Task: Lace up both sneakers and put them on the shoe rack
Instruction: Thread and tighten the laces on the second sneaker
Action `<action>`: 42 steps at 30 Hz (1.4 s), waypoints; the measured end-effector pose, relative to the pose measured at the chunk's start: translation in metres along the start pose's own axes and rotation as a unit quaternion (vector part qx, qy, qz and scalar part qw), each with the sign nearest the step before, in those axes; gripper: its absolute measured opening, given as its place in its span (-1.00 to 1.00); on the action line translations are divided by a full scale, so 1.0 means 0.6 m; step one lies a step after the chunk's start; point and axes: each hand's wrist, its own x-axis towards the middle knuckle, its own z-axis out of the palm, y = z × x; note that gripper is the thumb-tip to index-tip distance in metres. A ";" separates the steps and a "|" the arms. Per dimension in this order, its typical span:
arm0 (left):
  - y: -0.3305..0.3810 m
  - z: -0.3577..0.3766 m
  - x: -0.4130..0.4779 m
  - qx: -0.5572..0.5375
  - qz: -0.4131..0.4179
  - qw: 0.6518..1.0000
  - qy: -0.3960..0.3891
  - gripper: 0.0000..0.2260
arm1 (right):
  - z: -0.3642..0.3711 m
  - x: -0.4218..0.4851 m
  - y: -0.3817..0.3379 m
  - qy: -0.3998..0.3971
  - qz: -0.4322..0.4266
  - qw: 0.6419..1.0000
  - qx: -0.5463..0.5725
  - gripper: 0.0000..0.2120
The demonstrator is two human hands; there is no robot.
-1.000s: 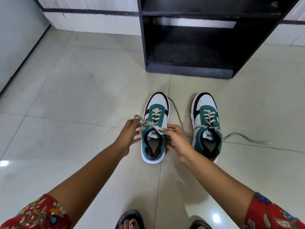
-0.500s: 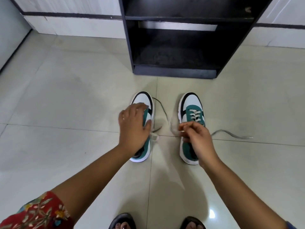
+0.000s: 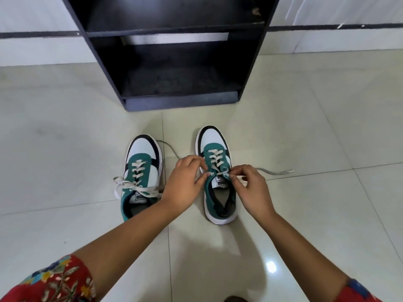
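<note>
Two green, white and black sneakers stand side by side on the tiled floor, toes towards the shoe rack point(image 3: 170, 101). The left sneaker point(image 3: 141, 171) has a tied bow across its top. At the right sneaker point(image 3: 218, 168) both hands work near the top eyelets. My left hand point(image 3: 185, 182) pinches the lace at the shoe's left side. My right hand point(image 3: 250, 186) pinches the lace at its right side. One loose lace end point(image 3: 274, 172) trails right on the floor; another lace end point(image 3: 170, 149) runs between the shoes.
The black shoe rack stands against the white wall, its lower shelf point(image 3: 181, 83) bare and dusty. Pale floor tiles point(image 3: 65, 149) spread to left and right. A sandal tip point(image 3: 235, 299) shows at the bottom edge.
Both hands have left the left sneaker, now tied with a bow, and moved onto the right sneaker's lace. The camera has shifted closer to the rack.
</note>
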 end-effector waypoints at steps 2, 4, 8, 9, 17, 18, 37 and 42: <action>0.000 0.004 0.004 0.014 0.007 1.000 -0.005 -0.90 | 0.001 -0.001 -0.002 -0.009 -0.016 1.000 -0.023 -0.96; 0.001 0.004 0.005 0.018 0.011 1.000 -0.018 -0.91 | 0.000 0.001 -0.007 -0.012 -0.011 1.000 -0.026 -0.97; 0.004 0.001 -0.001 -0.027 -0.009 0.999 -0.025 -0.87 | -0.004 0.015 -0.009 -0.063 0.031 0.997 -0.030 -0.92; 0.003 0.001 -0.003 -0.027 -0.008 0.999 -0.029 -0.86 | -0.005 0.017 -0.010 -0.082 0.042 0.995 -0.026 -0.89; 0.018 -0.010 -0.001 -0.063 -0.033 0.997 -0.041 -0.93 | -0.014 0.023 -0.014 -0.113 0.071 0.991 0.007 -0.84; 0.021 -0.013 0.003 -0.058 -0.040 0.997 -0.043 -0.87 | -0.012 0.024 -0.016 -0.116 0.078 0.990 0.000 -0.78; -0.032 0.012 0.008 -0.325 -0.269 0.905 0.046 -0.51 | -0.006 0.028 0.022 -0.053 0.278 0.908 0.308 -0.61; -0.028 -0.004 0.001 -0.078 -0.149 0.986 0.007 -0.77 | -0.002 0.013 0.027 -0.068 0.162 0.981 0.084 -0.71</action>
